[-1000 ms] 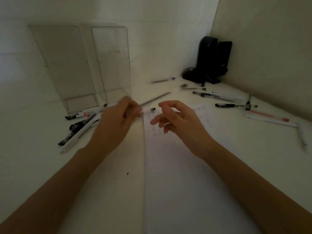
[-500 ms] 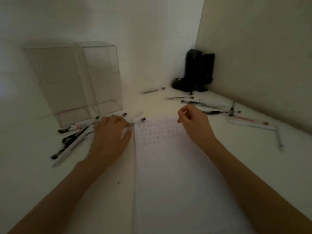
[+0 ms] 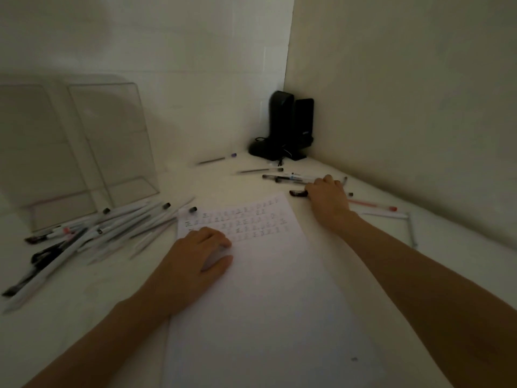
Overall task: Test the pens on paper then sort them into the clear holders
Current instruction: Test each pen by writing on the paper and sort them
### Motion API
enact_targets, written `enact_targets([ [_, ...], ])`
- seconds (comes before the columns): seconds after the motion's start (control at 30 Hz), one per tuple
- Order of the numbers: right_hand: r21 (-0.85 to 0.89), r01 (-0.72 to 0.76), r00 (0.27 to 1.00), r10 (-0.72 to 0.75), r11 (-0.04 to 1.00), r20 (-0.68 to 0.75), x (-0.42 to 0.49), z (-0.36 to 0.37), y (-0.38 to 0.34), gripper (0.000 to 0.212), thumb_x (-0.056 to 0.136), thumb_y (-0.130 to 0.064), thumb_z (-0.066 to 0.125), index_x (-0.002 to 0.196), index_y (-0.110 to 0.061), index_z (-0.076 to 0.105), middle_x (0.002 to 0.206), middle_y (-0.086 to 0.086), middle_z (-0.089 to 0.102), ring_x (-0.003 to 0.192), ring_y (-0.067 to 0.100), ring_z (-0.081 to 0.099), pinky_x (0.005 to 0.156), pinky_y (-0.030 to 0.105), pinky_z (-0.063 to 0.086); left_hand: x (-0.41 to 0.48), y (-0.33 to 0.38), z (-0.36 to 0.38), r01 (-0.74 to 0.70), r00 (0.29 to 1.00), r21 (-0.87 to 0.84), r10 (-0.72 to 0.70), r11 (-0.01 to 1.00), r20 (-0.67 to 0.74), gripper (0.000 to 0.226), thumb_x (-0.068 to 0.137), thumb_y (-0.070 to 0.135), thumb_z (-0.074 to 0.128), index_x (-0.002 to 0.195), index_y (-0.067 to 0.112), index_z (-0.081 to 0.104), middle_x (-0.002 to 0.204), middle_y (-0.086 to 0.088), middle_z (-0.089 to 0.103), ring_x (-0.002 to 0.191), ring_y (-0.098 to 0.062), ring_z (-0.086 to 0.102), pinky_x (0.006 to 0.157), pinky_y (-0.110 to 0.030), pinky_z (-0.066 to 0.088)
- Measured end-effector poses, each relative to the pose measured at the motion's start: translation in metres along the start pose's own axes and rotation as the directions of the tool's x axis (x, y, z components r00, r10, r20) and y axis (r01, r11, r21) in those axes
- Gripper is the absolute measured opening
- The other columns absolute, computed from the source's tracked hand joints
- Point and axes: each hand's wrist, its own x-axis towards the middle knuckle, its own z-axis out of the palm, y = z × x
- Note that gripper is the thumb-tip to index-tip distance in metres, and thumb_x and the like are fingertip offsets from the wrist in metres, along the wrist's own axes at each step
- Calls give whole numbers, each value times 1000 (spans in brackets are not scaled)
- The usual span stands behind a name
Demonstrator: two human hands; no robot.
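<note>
Head view: left hand (image 3: 195, 264) flat, relaxed on paper (image 3: 265, 303); right hand (image 3: 328, 196) over black pen (image 3: 298, 193), grip hidden.

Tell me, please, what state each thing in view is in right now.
left hand, resting on the paper, holding nothing.
right hand, over a black pen; grip hidden.
paper, flat, test marks at far end.
clear holders, upright, no pens inside.
pens at left, loose heap before holders.
pens at right, scattered flat.
</note>
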Motion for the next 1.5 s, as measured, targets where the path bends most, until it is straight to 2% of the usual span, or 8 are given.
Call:
enact_targets([
  [0.27, 478, 254, 922, -61, 841, -383, -25, -43, -41, 19, 94, -21, 53, 106, -11, 62, 98, 10, 62, 95, 29, 49, 75, 29, 27, -3, 15, -12, 127, 965, -184, -164, 975, -205, 44, 85, 55, 47, 117, 24, 52, 106, 16, 53, 96, -1, 50, 82, -13, 35],
  [0.43, 352, 632, 742, -409, 690, -532, -73, -58, -91, 27, 88, -32, 48, 94, -16, 69, 84, 3, 64, 87, 17, 44, 75, 26, 28, -3, 20, -15, 195, 948, -254, -249, 947, -200, 47, 80, 63, 50, 115, 31, 47, 90, 18, 54, 86, 0, 53, 71, -7, 35],
  [0.6, 419, 547, 737, -180, 724, -651, -86, -55, -113, 23, 90, -27, 51, 94, -11, 66, 92, 8, 60, 91, 17, 45, 79, 24, 33, -4, 22, -18, 198, 946, -146, -228, 969, -232, 24, 96, 31, 41, 86, 16, 57, 66, 5, 56, 61, -12, 52, 56, -17, 33],
  [0.67, 718, 363, 871, 58, 594, -488, -90, -68, -113, 27, 93, -33, 49, 83, -11, 61, 80, 3, 57, 76, 13, 46, 68, 14, 34, -5, 22, -23, 229, 898, -287, -315, 930, -308, 25, 97, 27, 39, 83, 14, 55, 62, 6, 54, 53, -4, 49, 55, -13, 36],
  [0.73, 985, 46, 995, 80, 164, -60, -94, -79, -114, 34, 94, -40, 47, 83, -10, 60, 65, -1, 56, 56, 9, 48, 54, 13, 36, -5, 24, -26, 196, 913, -358, -303, 913, -274, 25, 97, 25, 37, 83, 14, 54, 58, 6, 52, 51, -2, 48, 52, -11, 36],
  [0.83, 897, -314, 948, -148, -312, 280, -97, -77, -114, 27, 93, -35, 52, 96, -9, 57, 57, 3, 54, 46, 11, 42, 43, 22, 33, -6, 26, -21, 151, 985, -264, -169, 952, -45, 19, 96, 28, 39, 80, 23, 48, 58, 3, 54, 51, -6, 47, 50, -16, 36],
  [1.17, 734, -226, 933, 75, -640, 352, -91, -63, -105, 23, 95, -9, 48, 73, -8, 48, 53, 3, 46, 44, 10, 37, 42, 20, 33, -10, 20, -23, 174, 984, -207, -160, 963, 81, 21, 98, 27, 35, 85, 19, 49, 61, 8, 47, 51, 0, 45, 51, -13, 35],
  [1.5, 856, -155, 978, 44, -493, 202, -95, -60, -108, 24, 97, -18, 46, 93, -4, 65, 68, 10, 67, 57, 18, 58, 50, 23, 47, -9, 10, -20, 329, 882, -299, -405, 896, -243, 14, 94, 27, 46, 90, 15, 51, 74, 7, 62, 68, -1, 53, 59, -9, 36],
])
